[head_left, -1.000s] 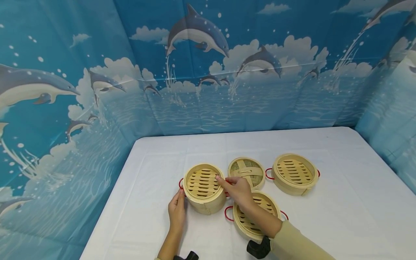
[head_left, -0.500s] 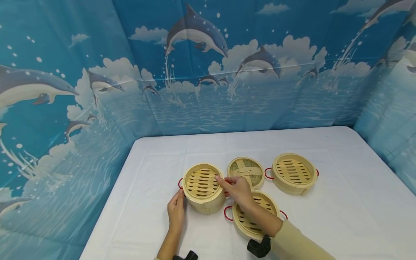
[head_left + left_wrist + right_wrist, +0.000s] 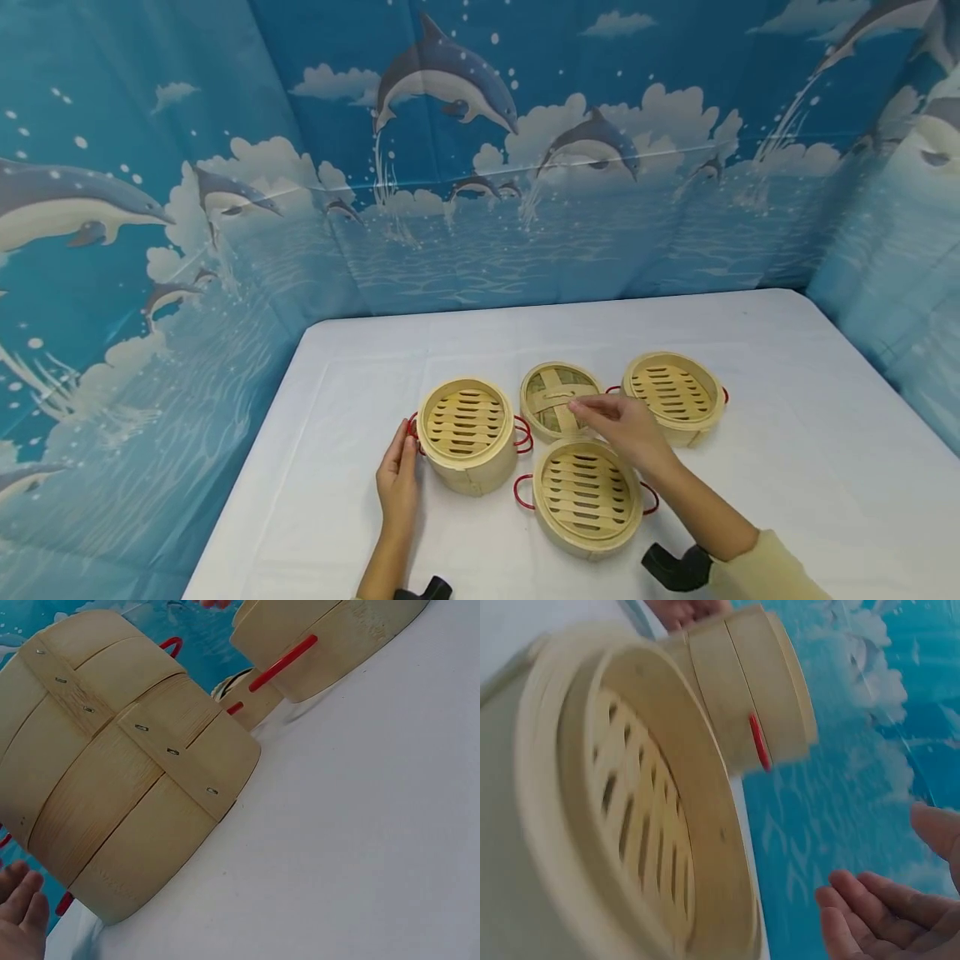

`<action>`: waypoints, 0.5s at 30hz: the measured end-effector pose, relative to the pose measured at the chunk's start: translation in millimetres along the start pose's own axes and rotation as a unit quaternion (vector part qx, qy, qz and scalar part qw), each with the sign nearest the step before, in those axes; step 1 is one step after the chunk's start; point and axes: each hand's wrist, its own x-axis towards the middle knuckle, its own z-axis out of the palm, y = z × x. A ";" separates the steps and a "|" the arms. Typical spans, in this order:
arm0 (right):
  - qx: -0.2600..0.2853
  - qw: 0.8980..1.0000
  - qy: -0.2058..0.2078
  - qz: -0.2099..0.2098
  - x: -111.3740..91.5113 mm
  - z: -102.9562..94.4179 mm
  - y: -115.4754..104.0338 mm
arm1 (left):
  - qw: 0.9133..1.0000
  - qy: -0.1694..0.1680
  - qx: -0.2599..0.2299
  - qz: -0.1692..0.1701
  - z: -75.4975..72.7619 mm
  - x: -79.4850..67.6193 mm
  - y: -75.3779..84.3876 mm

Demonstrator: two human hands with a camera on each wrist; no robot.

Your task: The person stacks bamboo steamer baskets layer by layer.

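Two bamboo steamer baskets with red side handles form a stack point(image 3: 467, 442), also large in the left wrist view as a stapled bamboo stack point(image 3: 127, 772). Beside its left handles is my left hand point(image 3: 397, 483), fingers fairly straight; in the left wrist view the left hand point(image 3: 21, 919) appears at the lower left. My right hand point(image 3: 630, 429) hovers over the front steamer basket point(image 3: 588, 500) and the woven lid point(image 3: 542, 392). In the right wrist view the right hand point(image 3: 892, 915) has thumb and fingers apart, holding nothing.
Another steamer basket point(image 3: 672, 392) with red handles stands at the back right, partly behind the right hand. Everything rests on a white-covered table point(image 3: 360, 375). A blue dolphin-print curtain point(image 3: 480, 242) hangs behind and along the sides.
My right hand has let go of the stack's right rim and moved right, above the lid and front basket. My left hand has shifted slightly up along the stack's left side.
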 end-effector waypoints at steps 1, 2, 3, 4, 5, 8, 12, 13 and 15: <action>-0.016 1.000 0.011 0.008 2.3 -7.5 14.0 | 1.000 -0.006 -0.009 0.000 0.3 -0.1 0.4; -0.025 0.999 0.021 0.017 4.6 -14.4 28.8 | 1.000 -0.010 -0.017 0.002 0.4 -0.1 0.6; -0.041 0.998 0.034 0.022 6.4 -20.5 44.5 | 1.000 -0.014 -0.021 0.003 0.4 -0.2 0.6; -0.047 0.998 0.038 0.032 6.1 -27.7 54.9 | 1.000 -0.016 -0.026 0.003 0.3 -0.3 0.3; -0.050 0.997 0.039 0.049 4.7 -34.2 62.6 | 0.999 -0.019 -0.027 0.002 0.1 -0.3 0.2; -0.066 0.994 0.035 0.083 -5.7 -51.1 75.2 | 0.999 -0.020 -0.029 0.007 0.2 -0.9 4.5; -0.078 0.990 0.019 0.114 -24.4 -66.1 77.6 | 0.999 -0.022 -0.036 0.008 -0.1 -2.1 11.1; -0.077 0.989 0.011 0.124 -29.4 -68.9 75.1 | 0.999 -0.022 -0.037 0.005 -0.4 -2.5 11.9; -0.060 0.986 -0.009 0.155 -40.8 -73.5 61.7 | 0.999 -0.022 -0.039 0.001 -1.2 -2.3 7.3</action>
